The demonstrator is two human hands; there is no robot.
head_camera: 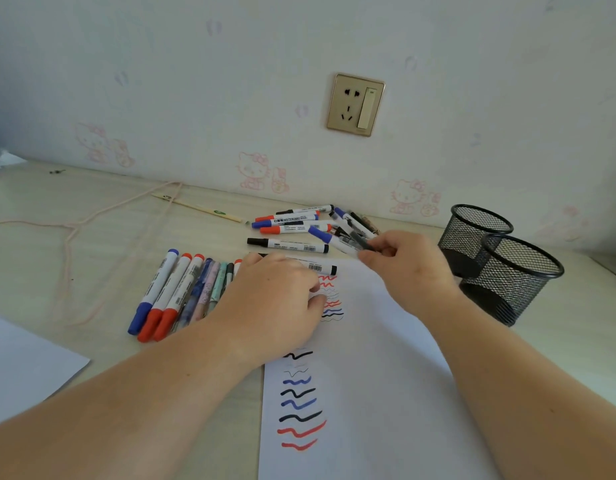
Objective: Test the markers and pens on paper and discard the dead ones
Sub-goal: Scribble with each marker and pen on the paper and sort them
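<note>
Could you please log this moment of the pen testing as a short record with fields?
left hand: rests on the test sheet, fingers curled, hold unclear
right hand: fingers pinch a dark pen at the untested pile
sorted row: markers side by side, left of the sheet
marks: red, blue and black squiggles, a few faint
mesh cups: two, right of the sheet, contents not visible

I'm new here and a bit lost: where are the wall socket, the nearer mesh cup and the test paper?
wall socket [355, 105]: head view, middle of its gold plate.
nearer mesh cup [511, 282]: head view, its outer wall.
test paper [386, 393]: head view, bare white area.
</note>
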